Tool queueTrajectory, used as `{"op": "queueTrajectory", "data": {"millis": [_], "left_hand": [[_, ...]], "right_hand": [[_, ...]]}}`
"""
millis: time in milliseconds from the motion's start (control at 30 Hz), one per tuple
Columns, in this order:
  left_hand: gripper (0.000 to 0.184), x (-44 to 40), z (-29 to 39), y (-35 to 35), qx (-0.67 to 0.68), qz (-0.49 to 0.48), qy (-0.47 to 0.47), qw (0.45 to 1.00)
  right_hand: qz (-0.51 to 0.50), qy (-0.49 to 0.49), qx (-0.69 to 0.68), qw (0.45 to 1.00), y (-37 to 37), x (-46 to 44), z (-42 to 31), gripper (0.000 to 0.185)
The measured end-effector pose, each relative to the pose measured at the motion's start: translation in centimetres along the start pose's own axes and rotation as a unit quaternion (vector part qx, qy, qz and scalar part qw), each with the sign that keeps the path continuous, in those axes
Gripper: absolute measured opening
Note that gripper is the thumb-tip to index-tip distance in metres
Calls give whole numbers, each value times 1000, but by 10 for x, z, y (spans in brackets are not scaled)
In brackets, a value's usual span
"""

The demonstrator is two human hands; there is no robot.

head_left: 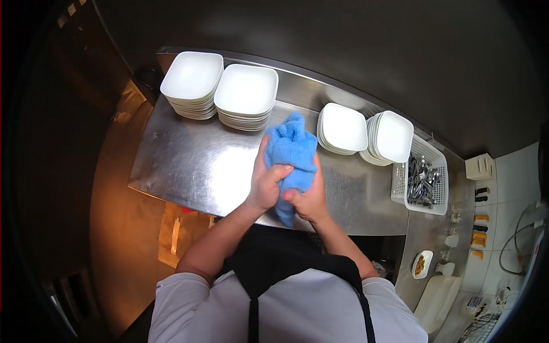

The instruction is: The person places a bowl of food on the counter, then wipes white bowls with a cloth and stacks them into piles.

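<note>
A bunched blue cloth [291, 151] is held between my two hands above the front part of the steel table [183, 166]. My left hand [266, 183] wraps round its left side, with the thumb lying across the front. On the right side my right hand [310, 197] grips it lower down, thumb pressed on the fabric. One end of the cloth hangs below my hands; whether anything is inside its folds is hidden. Beyond the cloth, to the left, stands a tall stack of white square dishes [246, 91]. Another stack of white dishes [342, 128] stands to its right.
A further dish stack [191, 77] is at the far left, and another [393, 137] stands beside a white basket [442, 188] of metal cutlery [422, 177]. A small dish of food [422, 264] lies on the right-hand counter. Knives with black and yellow handles [480, 228] hang on the tiled wall.
</note>
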State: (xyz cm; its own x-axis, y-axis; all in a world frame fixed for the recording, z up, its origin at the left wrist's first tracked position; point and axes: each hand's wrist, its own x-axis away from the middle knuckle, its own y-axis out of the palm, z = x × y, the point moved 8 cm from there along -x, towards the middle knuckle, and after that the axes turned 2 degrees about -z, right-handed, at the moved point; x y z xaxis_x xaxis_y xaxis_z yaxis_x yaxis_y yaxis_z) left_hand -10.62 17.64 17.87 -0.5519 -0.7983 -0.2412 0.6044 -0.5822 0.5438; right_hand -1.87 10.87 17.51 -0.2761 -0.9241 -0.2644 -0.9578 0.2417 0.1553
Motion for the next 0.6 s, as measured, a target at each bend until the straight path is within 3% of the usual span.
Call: {"op": "queueTrajectory", "data": {"millis": [33, 133, 167, 267, 333, 400, 467, 533, 600], "left_hand": [[62, -2, -5, -11, -119, -18, 46, 992], [70, -3, -36, -21, -54, -53, -43, 996], [73, -2, -34, -16, -83, -79, -34, 993], [72, 14, -46, -10, 157, 14, -196, 968], [67, 18, -52, -12, 224, -16, -185, 957], [63, 21, -40, -4, 228, -43, -171, 958], [54, 17, -39, -10, 132, -7, -158, 979], [51, 11, -40, -13, 65, 4, -120, 991], [46, 11, -36, -23, 89, 63, -118, 987]], "right_hand": [[2, 9, 8, 1000, 6, 2, -7, 93], [78, 65, 44, 994, -14, -5, -13, 78], [91, 41, 20, 995, -21, -8, -21, 73], [121, -13, -19, 992, -39, -21, -35, 61], [133, -14, -2, 991, -44, -22, -33, 60], [102, -88, 251, 959, -36, -16, -34, 58], [41, -204, 480, 853, -14, -8, -31, 58], [2, -155, 458, 875, -8, -4, -10, 65], [-62, -136, 455, 878, 8, -4, -14, 73]]}}
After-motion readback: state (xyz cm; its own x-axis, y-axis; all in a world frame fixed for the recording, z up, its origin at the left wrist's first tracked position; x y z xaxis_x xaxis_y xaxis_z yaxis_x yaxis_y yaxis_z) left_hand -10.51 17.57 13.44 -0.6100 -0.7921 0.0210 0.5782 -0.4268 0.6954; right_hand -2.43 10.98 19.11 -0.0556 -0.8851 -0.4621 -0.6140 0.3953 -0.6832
